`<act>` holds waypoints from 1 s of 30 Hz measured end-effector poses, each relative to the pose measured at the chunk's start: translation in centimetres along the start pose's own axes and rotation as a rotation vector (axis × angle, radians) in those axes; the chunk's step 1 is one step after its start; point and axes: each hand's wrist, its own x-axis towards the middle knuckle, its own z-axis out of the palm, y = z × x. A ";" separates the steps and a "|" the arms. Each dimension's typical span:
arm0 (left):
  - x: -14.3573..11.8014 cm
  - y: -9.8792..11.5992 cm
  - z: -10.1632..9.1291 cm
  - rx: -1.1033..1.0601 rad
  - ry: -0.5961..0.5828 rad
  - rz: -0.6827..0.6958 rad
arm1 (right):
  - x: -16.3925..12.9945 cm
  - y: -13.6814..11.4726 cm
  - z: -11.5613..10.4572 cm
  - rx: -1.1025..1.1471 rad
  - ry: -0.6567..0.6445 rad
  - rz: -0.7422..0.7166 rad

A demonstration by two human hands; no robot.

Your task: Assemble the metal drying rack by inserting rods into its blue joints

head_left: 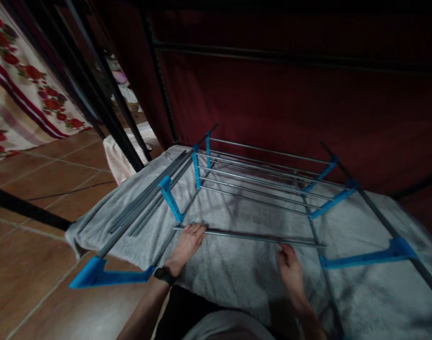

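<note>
While both hands pinch a metal rod [249,236], grey towel [237,269] over tiled floor [42,264], dark red wall [308,104].

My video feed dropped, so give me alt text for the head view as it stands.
Both hands, left hand and right hand, grip a loose metal rod lying across a drying rack with blue plastic brackets, spread over a grey towel on a tiled floor.
</note>
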 end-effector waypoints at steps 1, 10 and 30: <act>0.0 -0.2 0.1 0.013 0.006 0.003 | -0.1 0.1 0.1 -0.091 0.014 -0.074; 0.1 -1.5 0.6 0.091 0.109 0.080 | -1.8 0.0 0.0 -0.805 0.027 -0.225; 0.8 -2.0 0.6 0.073 0.181 0.225 | -2.1 0.8 -1.7 -0.881 0.065 -0.207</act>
